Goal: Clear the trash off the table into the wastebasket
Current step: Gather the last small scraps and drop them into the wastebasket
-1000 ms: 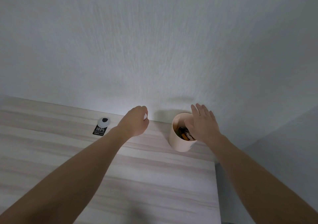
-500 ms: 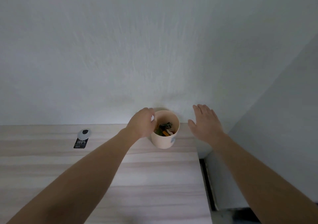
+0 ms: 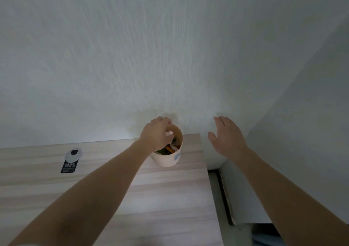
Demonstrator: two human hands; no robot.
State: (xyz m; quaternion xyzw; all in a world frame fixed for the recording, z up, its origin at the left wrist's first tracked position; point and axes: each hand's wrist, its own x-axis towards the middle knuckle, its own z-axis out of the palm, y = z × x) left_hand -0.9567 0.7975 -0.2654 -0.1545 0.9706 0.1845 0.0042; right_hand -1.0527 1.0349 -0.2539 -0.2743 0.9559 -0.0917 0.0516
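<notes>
I am looking down at a small cream wastebasket (image 3: 167, 159) that is standing upright near the far right corner of the table (image 3: 160, 204), close to the wall (image 3: 170, 56). It is holding a mix of trash (image 3: 168, 148): an orange piece, something dark green and pale scraps. My left hand (image 3: 156, 133) is hovering over its mouth, covering the near-left part of the rim, and its curled fingers are pinching a white scrap (image 3: 168, 133) just above the contents. My right hand (image 3: 226, 138) is hanging in the air well to the right of the wastebasket, past the table's edge, with fingers straight and together, holding nothing.

A blue mark (image 3: 177, 156) is showing on the wastebasket's side, too blurred for me to read. To the left, well apart, a black tag (image 3: 68, 167) is lying flat on the table, reading "100%" in white, with a round pale piece (image 3: 74, 154) bearing a black spot at its top end.

The table is showing a pale wood grain. A dim gap with a dark strip (image 3: 224, 194) is running along its right side.
</notes>
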